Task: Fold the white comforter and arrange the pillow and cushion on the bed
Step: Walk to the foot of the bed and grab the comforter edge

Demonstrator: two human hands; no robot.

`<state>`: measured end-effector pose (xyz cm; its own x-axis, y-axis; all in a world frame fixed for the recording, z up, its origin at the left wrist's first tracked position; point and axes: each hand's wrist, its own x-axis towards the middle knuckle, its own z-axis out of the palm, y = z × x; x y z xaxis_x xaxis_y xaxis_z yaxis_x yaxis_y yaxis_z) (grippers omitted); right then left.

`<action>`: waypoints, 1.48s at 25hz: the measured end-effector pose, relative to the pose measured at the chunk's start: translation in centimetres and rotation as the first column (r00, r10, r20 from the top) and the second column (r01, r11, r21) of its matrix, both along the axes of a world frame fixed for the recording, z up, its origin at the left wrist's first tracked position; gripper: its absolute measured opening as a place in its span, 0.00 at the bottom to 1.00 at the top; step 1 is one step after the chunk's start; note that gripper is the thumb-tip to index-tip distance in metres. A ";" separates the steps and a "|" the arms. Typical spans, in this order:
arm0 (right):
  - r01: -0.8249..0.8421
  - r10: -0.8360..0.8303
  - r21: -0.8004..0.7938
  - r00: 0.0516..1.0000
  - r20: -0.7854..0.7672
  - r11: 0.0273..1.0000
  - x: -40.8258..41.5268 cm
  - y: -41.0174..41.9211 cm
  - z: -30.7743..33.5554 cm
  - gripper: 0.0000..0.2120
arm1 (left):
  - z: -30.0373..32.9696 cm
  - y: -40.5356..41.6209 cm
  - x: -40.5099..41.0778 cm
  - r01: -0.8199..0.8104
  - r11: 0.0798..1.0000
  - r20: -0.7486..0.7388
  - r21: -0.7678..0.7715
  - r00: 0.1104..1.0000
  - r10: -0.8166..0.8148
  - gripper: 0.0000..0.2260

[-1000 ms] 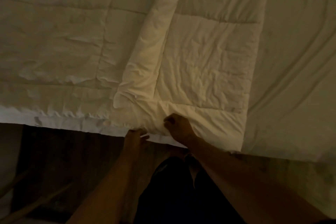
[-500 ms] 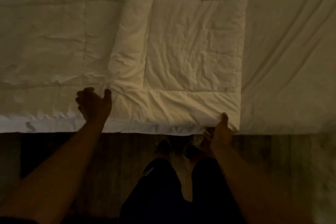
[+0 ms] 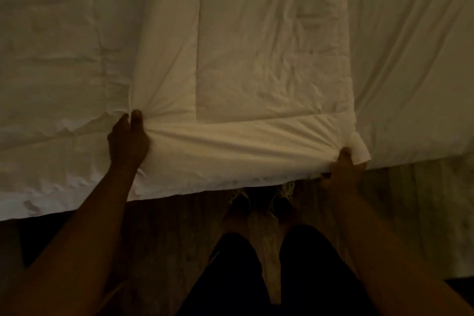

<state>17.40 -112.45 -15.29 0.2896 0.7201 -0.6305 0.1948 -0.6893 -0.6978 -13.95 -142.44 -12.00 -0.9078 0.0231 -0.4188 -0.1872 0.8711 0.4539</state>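
The white quilted comforter (image 3: 269, 59) lies across the bed, with a folded-over section in the middle whose near edge hangs over the bedside. My left hand (image 3: 128, 141) pinches the fabric at the left end of that folded section. At the section's near right corner my right hand (image 3: 345, 169) grips the edge, with a small flap of fabric sticking up beside the thumb. The edge is pulled taut between the two hands. No pillow or cushion is in view.
The bare bed sheet (image 3: 415, 59) covers the right part of the mattress. A wooden floor (image 3: 179, 238) runs along the near side of the bed, where my legs and shoes (image 3: 259, 197) stand. The room is dim.
Both hands have spread apart along the comforter's near edge, from close together to the two ends of the folded section, and closed on the fabric, which is now pulled taut.
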 end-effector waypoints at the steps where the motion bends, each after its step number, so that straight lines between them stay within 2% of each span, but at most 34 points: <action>1: -0.039 0.039 -0.018 0.999 0.004 0.999 0.6 -0.2 0.1 0.27 | 0.2 -1.1 0.8 -0.010 1.000 0.018 0.002 1.000 0.010 0.27; 5: -0.170 0.175 -0.110 0.984 0.038 0.979 2.3 -0.6 -1.0 0.26 | -0.7 -4.8 4.7 -0.079 0.992 0.076 -0.103 0.993 0.087 0.29; 7: -0.172 0.178 -0.118 0.983 0.047 0.978 2.8 -1.1 -2.0 0.27 | -1.9 -4.6 4.8 -0.087 0.986 0.101 -0.144 0.990 0.102 0.29; 10: -0.170 0.173 -0.184 0.985 0.002 0.968 3.3 -1.3 -2.5 0.32 | -3.5 -3.1 3.6 -0.111 0.983 0.003 -0.148 0.994 0.112 0.30; 13: -0.158 0.170 -0.267 0.985 0.022 0.951 4.9 -0.6 -3.0 0.33 | -2.9 -2.8 4.1 -0.160 0.982 -0.126 -0.102 0.981 0.146 0.30; 14: -0.131 0.138 -0.315 0.990 0.000 0.940 5.4 -0.3 -3.2 0.38 | -2.1 -2.8 4.6 -0.151 0.985 -0.159 -0.083 0.978 0.136 0.29; 16: -0.096 0.109 -0.386 0.994 0.012 0.918 6.5 -0.4 -3.3 0.55 | 0.2 -2.4 5.3 -0.104 0.994 -0.216 -0.024 0.972 0.096 0.27; 17: -0.073 0.076 -0.419 0.997 -0.010 0.905 7.1 -0.3 -3.4 0.56 | 1.3 -2.0 5.3 -0.068 0.998 -0.246 0.004 0.967 0.067 0.26; 19: -0.018 0.003 -0.450 0.999 -0.034 0.893 7.2 -0.2 -3.9 0.42 | 2.4 -1.4 5.0 -0.010 1.000 -0.308 0.011 0.951 0.013 0.23; 21: 0.002 -0.044 -0.473 0.996 -0.079 0.881 6.4 -0.3 -3.8 0.35 | 1.5 -2.0 4.6 -0.032 0.998 -0.299 -0.050 0.954 0.016 0.23; 23: -0.042 -0.002 -0.502 0.996 -0.088 0.864 5.7 -0.6 -3.8 0.34 | -0.9 -3.1 4.6 -0.115 0.985 -0.143 -0.130 0.985 0.096 0.28; 25: -0.138 0.104 -0.474 0.990 -0.097 0.870 5.2 -0.9 -3.9 0.29 | -3.0 -3.7 5.0 -0.194 0.963 0.028 -0.188 0.979 0.203 0.35; 26: -0.176 0.158 -0.450 0.984 -0.076 0.876 5.2 -1.0 -3.9 0.26 | -3.6 -3.6 5.3 -0.249 0.949 0.061 -0.195 0.962 0.265 0.36; 27: -0.218 0.233 -0.423 0.972 -0.016 0.879 5.4 -1.0 -4.0 0.27 | -3.7 -3.5 5.7 -0.306 0.933 0.055 -0.191 0.945 0.322 0.35; 29: -0.305 0.384 -0.392 0.913 0.138 0.868 6.0 -1.2 -3.3 0.33 | -3.2 -3.6 7.2 -0.368 0.915 0.045 -0.163 0.924 0.380 0.30; 31: -0.357 0.501 -0.430 0.815 0.290 0.829 6.8 -1.7 -2.4 0.37 | -2.2 -4.3 9.9 -0.330 0.930 0.129 -0.160 0.927 0.351 0.27; 33: -0.441 0.584 -0.396 0.702 0.407 0.805 7.0 -2.1 -1.2 0.39 | -1.2 -5.1 13.2 -0.287 0.936 0.214 -0.203 0.920 0.329 0.25; 35: -0.587 0.682 -0.350 0.588 0.436 0.730 6.7 -2.5 0.3 0.42 | -0.1 -5.1 16.4 -0.282 0.926 0.273 -0.250 0.897 0.347 0.22; 37: -0.696 0.798 -0.405 0.437 0.415 0.592 8.0 -2.9 -0.3 0.45 | 0.8 -4.2 19.3 -0.162 0.951 0.360 -0.263 0.898 0.253 0.18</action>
<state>25.42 -115.34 -15.55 -0.0161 0.7282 -0.6852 0.9624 -0.1747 -0.2082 5.33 -146.68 -11.17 -0.6473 -0.2821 -0.7081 -0.4953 0.8618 0.1095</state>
